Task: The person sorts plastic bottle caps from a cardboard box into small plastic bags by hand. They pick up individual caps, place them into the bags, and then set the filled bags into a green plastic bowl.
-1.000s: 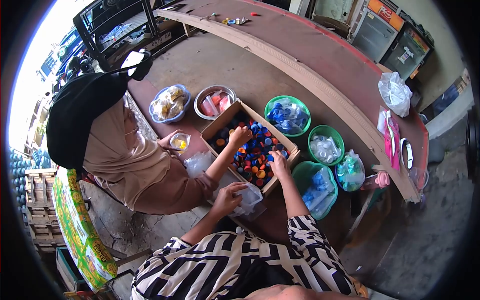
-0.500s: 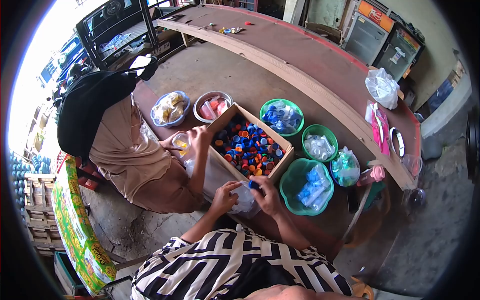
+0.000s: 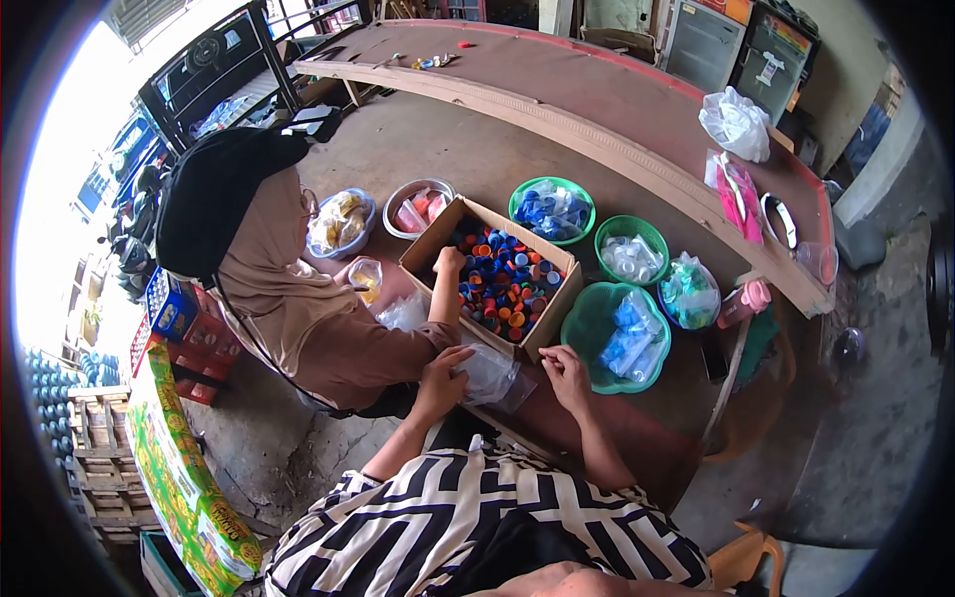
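The left grip (image 3: 438, 386) is pinching a clear plastic bag (image 3: 489, 376), which is hanging just to its right. The right grip (image 3: 569, 381), beyond the bag, is bunching its fingers; whether around anything, I cannot tell. Caps (image 3: 502, 284) are filling the cardboard box (image 3: 555, 312) ahead of both. The bag is looking light, limp and slippery, its rim probably offering the surest hold.

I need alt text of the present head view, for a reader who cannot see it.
A person's left hand holds a clear plastic bag before a cardboard box of colourful caps; the right hand is near the box. A co-worker's hand is in the box, and bowls with filled bags stand around it.
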